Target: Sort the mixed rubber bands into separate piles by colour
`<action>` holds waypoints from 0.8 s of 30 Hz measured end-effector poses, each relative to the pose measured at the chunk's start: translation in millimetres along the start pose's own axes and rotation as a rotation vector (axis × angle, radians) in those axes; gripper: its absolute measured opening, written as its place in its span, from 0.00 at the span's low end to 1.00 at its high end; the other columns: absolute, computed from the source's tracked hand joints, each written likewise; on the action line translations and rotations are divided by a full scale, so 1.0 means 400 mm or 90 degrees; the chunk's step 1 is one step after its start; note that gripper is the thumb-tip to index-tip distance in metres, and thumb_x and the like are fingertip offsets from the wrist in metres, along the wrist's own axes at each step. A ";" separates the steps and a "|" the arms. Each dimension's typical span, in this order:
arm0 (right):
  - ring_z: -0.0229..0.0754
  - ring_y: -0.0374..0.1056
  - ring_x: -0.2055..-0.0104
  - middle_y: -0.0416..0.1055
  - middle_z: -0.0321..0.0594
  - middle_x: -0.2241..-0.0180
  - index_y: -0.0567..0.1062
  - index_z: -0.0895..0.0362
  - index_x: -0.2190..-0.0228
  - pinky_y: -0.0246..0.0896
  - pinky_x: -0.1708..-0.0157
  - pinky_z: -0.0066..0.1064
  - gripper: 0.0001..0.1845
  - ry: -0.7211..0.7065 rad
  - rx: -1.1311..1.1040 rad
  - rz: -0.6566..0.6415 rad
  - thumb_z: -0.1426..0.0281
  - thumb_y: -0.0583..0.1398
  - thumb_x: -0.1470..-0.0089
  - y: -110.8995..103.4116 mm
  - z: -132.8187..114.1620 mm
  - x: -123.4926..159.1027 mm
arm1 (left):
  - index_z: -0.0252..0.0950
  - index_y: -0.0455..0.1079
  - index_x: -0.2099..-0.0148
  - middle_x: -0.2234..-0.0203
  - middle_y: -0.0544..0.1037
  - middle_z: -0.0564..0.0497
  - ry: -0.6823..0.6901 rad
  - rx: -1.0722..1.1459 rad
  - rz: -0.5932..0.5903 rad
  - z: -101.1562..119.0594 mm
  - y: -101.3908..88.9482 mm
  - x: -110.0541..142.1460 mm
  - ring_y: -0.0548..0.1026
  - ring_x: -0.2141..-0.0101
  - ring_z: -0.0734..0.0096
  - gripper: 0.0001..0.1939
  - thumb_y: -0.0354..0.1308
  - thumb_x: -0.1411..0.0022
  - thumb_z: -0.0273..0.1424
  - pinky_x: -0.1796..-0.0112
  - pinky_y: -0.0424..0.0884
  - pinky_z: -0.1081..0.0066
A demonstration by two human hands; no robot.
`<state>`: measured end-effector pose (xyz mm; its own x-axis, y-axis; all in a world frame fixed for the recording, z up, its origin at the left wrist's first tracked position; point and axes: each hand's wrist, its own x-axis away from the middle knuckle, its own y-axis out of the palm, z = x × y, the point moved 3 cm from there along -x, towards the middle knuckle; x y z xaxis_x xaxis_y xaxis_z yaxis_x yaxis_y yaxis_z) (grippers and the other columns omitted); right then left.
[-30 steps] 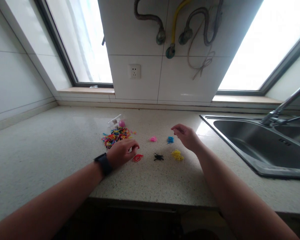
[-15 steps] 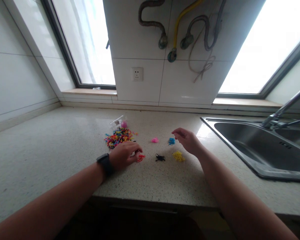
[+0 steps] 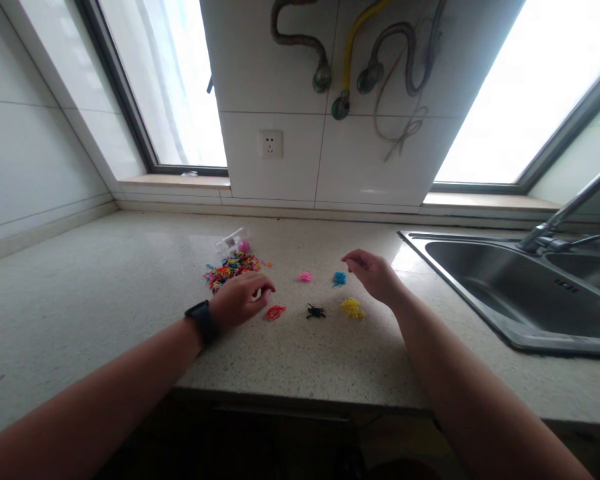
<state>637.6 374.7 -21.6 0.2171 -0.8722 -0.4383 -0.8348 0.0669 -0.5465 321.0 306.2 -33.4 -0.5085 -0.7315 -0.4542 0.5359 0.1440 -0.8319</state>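
Observation:
My left hand (image 3: 243, 297), with a dark watch on its wrist, hovers between the mixed heap of small coloured rubber bands (image 3: 226, 273) and the little red pile (image 3: 275, 313). Its fingers are curved, with a gap between thumb and forefinger and nothing visible in it. Just right of the blue pile (image 3: 339, 279) is my right hand (image 3: 373, 273), fingertips drawn together. Anything between them is too small to make out. A pink pile (image 3: 305, 277), a black pile (image 3: 315, 311) and a yellow pile (image 3: 353, 308) lie apart from one another on the speckled counter (image 3: 290, 360).
Behind the heap lies a clear plastic container (image 3: 230, 240) beside a pink round object (image 3: 244, 246). To the right, a steel sink (image 3: 480, 287) with a faucet (image 3: 545, 233) is set into the counter. A tiled wall with a socket (image 3: 271, 144) stands behind.
My left hand has moved up and left off the red pile, which now shows fully. My right hand stays beside the blue pile. The whole view has shifted slightly.

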 end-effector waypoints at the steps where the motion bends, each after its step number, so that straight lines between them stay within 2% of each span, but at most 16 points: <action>1: 0.37 0.57 0.76 0.68 0.36 0.76 0.78 0.58 0.63 0.53 0.76 0.30 0.15 -0.001 0.001 -0.001 0.61 0.57 0.42 0.000 0.000 0.000 | 0.37 0.73 0.59 0.67 0.78 0.49 -0.007 0.000 0.017 -0.007 -0.011 -0.004 0.74 0.65 0.67 0.07 0.52 0.33 0.27 0.61 0.69 0.66; 4: 0.37 0.57 0.76 0.67 0.36 0.77 0.78 0.58 0.63 0.52 0.76 0.30 0.15 -0.010 0.015 -0.002 0.61 0.57 0.42 0.000 0.000 -0.001 | 0.36 0.72 0.58 0.65 0.78 0.48 -0.043 0.001 0.051 -0.041 -0.057 -0.017 0.74 0.65 0.67 0.10 0.49 0.29 0.30 0.61 0.69 0.66; 7: 0.37 0.56 0.76 0.66 0.36 0.77 0.78 0.58 0.63 0.51 0.77 0.30 0.15 -0.017 0.032 0.000 0.61 0.58 0.41 0.000 0.001 -0.002 | 0.36 0.72 0.56 0.62 0.78 0.46 -0.055 -0.039 0.078 -0.094 -0.111 -0.021 0.75 0.61 0.65 0.12 0.49 0.28 0.33 0.57 0.69 0.64; 9: 0.37 0.57 0.76 0.68 0.37 0.76 0.78 0.58 0.64 0.52 0.76 0.31 0.15 -0.022 0.031 -0.001 0.61 0.58 0.41 0.000 0.004 -0.003 | 0.36 0.73 0.55 0.62 0.78 0.46 -0.076 -0.075 0.110 -0.140 -0.144 -0.014 0.74 0.63 0.65 0.13 0.49 0.28 0.36 0.59 0.69 0.64; 11: 0.37 0.57 0.76 0.69 0.37 0.76 0.78 0.58 0.63 0.52 0.76 0.31 0.15 -0.024 0.030 -0.005 0.61 0.58 0.41 0.001 0.009 -0.004 | 0.36 0.74 0.56 0.65 0.77 0.47 -0.082 -0.107 0.110 -0.187 -0.166 0.001 0.72 0.65 0.65 0.13 0.50 0.28 0.37 0.60 0.69 0.65; 14: 0.37 0.57 0.76 0.70 0.37 0.76 0.79 0.57 0.64 0.52 0.76 0.31 0.15 -0.027 0.048 -0.011 0.60 0.58 0.41 0.003 0.018 -0.005 | 0.36 0.75 0.57 0.66 0.78 0.47 -0.054 -0.146 0.068 -0.243 -0.173 0.029 0.71 0.63 0.63 0.13 0.51 0.29 0.37 0.58 0.68 0.63; 17: 0.38 0.59 0.76 0.71 0.38 0.75 0.79 0.57 0.64 0.54 0.75 0.31 0.15 -0.034 0.057 -0.015 0.59 0.59 0.41 0.004 0.023 -0.005 | 0.37 0.76 0.57 0.63 0.79 0.46 -0.042 -0.141 0.017 -0.279 -0.167 0.050 0.72 0.60 0.61 0.13 0.52 0.30 0.36 0.56 0.68 0.62; 24: 0.38 0.60 0.75 0.72 0.39 0.74 0.79 0.57 0.63 0.55 0.74 0.32 0.15 -0.037 0.069 -0.026 0.59 0.58 0.40 0.004 0.021 -0.003 | 0.39 0.76 0.52 0.60 0.79 0.46 -0.063 -0.107 -0.052 -0.307 -0.165 0.064 0.73 0.59 0.61 0.13 0.55 0.32 0.37 0.57 0.70 0.63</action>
<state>640.1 380.1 -27.9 0.2807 -0.8462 -0.4531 -0.7660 0.0869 -0.6369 189.9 359.8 -29.1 -0.4720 -0.8061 -0.3570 0.3713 0.1855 -0.9098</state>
